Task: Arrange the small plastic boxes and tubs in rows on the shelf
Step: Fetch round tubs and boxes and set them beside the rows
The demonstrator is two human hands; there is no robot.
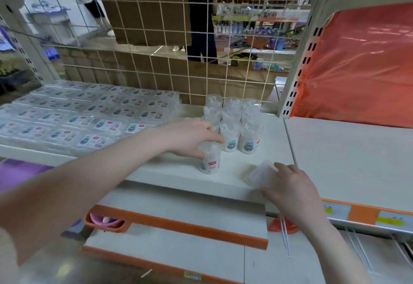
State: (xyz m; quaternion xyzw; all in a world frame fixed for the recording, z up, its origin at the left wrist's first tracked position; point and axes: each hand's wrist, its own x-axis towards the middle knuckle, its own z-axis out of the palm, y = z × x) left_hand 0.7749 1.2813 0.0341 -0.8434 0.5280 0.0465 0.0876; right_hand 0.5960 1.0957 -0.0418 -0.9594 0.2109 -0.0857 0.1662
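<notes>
Left hand (190, 137) is gripping the top of a clear tub (209, 161) at frame centre, on the white shelf (257, 127); right hand (288, 185), lower right, is pinching a small flat plastic box (261, 173) in its fingers.

We see a white shelf (263, 131) backed by a wire grid. On its left, flat clear plastic boxes (73, 114) lie in tight rows. Right of centre, round tubs (234, 125) stand upright in a close cluster, one tub (209, 161) standing apart nearer the front edge. A small clear box (261, 173) sits tilted at that edge.
</notes>
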